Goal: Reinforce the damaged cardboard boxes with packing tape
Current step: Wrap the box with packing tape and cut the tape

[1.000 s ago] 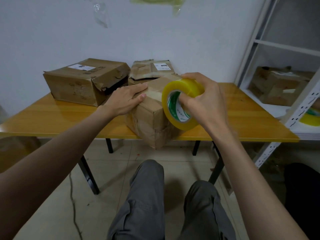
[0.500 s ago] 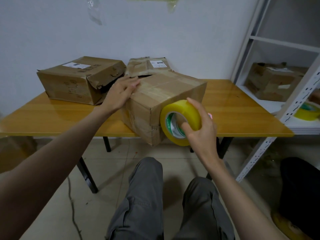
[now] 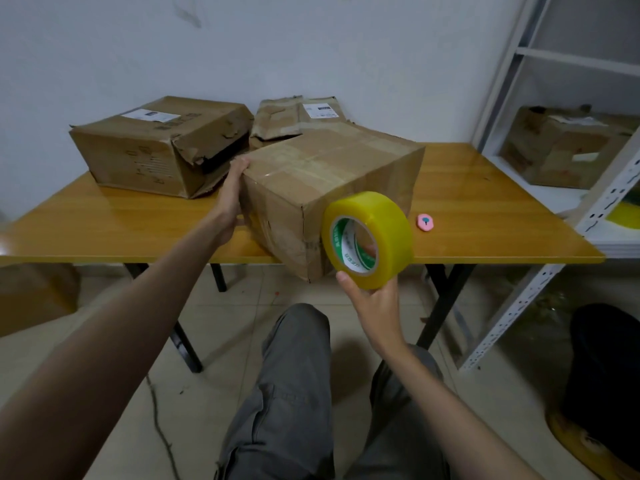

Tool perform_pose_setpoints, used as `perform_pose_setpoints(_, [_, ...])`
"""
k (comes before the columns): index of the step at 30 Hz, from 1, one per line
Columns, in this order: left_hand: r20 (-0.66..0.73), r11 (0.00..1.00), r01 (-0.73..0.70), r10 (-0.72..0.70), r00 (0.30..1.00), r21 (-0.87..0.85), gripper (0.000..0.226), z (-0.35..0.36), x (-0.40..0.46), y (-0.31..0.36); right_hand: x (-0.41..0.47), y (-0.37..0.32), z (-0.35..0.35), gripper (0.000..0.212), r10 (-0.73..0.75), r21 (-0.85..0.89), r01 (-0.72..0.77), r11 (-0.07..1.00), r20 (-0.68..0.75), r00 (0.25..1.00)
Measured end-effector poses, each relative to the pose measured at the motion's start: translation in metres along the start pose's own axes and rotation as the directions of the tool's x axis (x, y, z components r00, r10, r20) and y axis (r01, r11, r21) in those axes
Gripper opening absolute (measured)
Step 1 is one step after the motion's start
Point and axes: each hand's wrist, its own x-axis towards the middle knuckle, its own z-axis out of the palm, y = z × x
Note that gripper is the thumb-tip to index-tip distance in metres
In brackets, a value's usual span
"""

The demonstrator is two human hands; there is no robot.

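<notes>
The taped cardboard box (image 3: 322, 188) sits at the near edge of the tabletop (image 3: 485, 202), one corner jutting past the edge, its brown sides creased and scuffed. The yellow tape roll (image 3: 369, 239) stands against its right front face. The left hand (image 3: 232, 195) lies flat against the box's left side, fingers straight. The right hand (image 3: 375, 299) grips the roll from beneath (a finger shows through the core). Behind the box are a torn box (image 3: 156, 147) and a crumpled box (image 3: 298, 116); right of it, a small pink object (image 3: 425, 222).

Pink round cutter (image 3: 425, 222) on wooden table (image 3: 485, 188), white shelving rack (image 3: 540, 282) beside.
</notes>
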Motion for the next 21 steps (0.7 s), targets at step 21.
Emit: perform_pose_setpoints(21, [0.076, 0.902, 0.378, -0.37, 0.926, -0.208, 0.083, 0.002, 0.021, -0.014, 0.14, -0.114, 0.078, 0.058, -0.282, -0.246, 0.274, 0.93, 0.006, 0.959])
